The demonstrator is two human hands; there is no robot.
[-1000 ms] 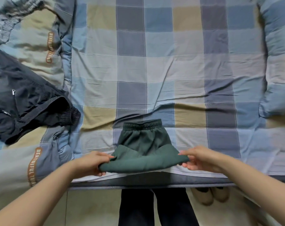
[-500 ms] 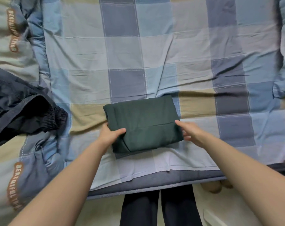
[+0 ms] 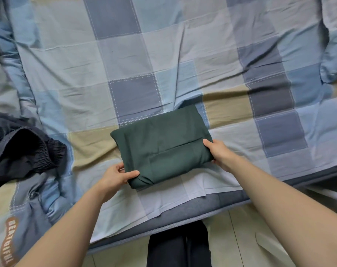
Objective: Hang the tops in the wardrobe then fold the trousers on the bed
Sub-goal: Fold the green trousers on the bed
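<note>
Checked bed [image 3: 125, 60], folding step: green trousers [image 3: 162, 145] lie as a compact folded packet near its front edge.
Nearest, the left hand [image 3: 115, 177] pinches the packet's near-left corner, thumb on top; the right hand [image 3: 219, 153] grips its right edge. The fold looks finished, so the next move probably calls for setting it aside and reaching left for the dark trousers [image 3: 21, 151]. A second ago the fold was only half closed, waistband showing.

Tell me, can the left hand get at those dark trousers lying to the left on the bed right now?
Probably yes, once freed: the left hand now grips the folded green trousers, and only open bedcover lies between it and the dark trousers.
</note>
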